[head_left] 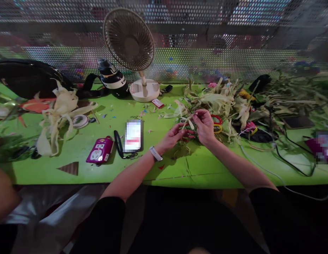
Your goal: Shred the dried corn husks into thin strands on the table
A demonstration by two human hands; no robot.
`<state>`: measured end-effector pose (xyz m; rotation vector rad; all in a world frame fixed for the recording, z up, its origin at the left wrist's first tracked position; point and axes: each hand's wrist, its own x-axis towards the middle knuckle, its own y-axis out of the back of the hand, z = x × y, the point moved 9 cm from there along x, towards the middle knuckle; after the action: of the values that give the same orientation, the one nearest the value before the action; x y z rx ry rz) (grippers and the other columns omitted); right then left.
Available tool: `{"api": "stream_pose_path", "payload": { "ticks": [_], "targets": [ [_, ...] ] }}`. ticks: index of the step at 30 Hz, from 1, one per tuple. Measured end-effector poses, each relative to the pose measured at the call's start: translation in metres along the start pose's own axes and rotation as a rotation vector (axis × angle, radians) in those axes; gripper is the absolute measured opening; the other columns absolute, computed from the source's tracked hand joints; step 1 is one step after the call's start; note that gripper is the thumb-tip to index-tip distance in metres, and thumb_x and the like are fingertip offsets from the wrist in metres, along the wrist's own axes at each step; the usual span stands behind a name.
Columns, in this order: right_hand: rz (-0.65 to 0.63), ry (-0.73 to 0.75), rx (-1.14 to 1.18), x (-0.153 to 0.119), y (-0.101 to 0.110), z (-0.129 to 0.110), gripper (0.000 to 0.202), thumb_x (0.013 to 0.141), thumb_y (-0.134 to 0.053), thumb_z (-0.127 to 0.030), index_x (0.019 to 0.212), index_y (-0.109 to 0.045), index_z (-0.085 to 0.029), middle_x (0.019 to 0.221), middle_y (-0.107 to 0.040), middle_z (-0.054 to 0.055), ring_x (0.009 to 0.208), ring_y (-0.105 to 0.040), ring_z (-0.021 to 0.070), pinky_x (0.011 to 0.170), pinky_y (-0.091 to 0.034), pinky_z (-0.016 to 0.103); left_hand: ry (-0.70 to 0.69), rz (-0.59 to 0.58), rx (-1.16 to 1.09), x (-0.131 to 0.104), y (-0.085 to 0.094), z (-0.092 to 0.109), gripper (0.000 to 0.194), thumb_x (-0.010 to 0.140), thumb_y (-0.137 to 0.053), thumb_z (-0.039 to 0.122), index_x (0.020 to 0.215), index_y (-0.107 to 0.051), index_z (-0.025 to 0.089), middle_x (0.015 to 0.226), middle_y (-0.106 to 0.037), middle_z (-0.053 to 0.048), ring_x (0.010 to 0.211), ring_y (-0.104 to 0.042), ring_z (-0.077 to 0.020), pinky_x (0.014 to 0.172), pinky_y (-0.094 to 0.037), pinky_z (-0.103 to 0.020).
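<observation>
Both hands are close together over the green table, right of the middle. My left hand [174, 137], with a pale watch band on the wrist, has its fingers closed on a thin strip of pale husk [190, 124]. My right hand [204, 126] pinches the upper end of that strip between thumb and fingers. Just right of my right hand lie scissors with red and yellow handles [217, 129], partly hidden. Behind the hands spreads a heap of dried husks [219, 100]. Small green sprigs show beneath my fingers.
A fan [144, 90] and a black bottle [115, 83] stand at the back. A lit phone [132, 135] and a purple power socket [100, 151] lie left of the hands. Cables [282, 158] run at the right. Another person's arm [5, 195] shows at the far left.
</observation>
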<state>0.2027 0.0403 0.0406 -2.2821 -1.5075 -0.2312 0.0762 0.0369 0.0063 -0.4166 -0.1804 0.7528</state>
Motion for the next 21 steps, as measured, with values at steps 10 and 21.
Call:
{"api": "stream_pose_path", "payload": {
  "ticks": [10,21],
  "targets": [
    [0.143,0.061,0.004,0.033,0.029,-0.002,0.028,0.071,-0.074,-0.04,0.085,-0.056,-0.025,0.08,-0.058,-0.003,0.075,-0.056,0.0111,0.073,-0.051,0.025,0.236,-0.096,0.13,-0.004,-0.002,-0.02,0.051,0.073,-0.07,0.06,0.093,-0.057,0.015,0.07,-0.072,-0.004,0.048,-0.066,-0.0138,0.039,-0.043,-0.02],
    [0.035,0.068,0.033,0.062,0.04,-0.01,0.032,0.069,-0.077,-0.042,0.087,-0.056,-0.025,0.082,-0.06,-0.003,0.075,-0.058,0.0098,0.075,-0.054,0.026,-0.118,0.292,0.275,-0.001,0.043,0.023,0.034,0.081,-0.065,0.05,0.089,-0.067,0.017,0.065,-0.068,0.0,0.052,-0.061,-0.0085,0.05,-0.045,-0.019]
  ]
}}
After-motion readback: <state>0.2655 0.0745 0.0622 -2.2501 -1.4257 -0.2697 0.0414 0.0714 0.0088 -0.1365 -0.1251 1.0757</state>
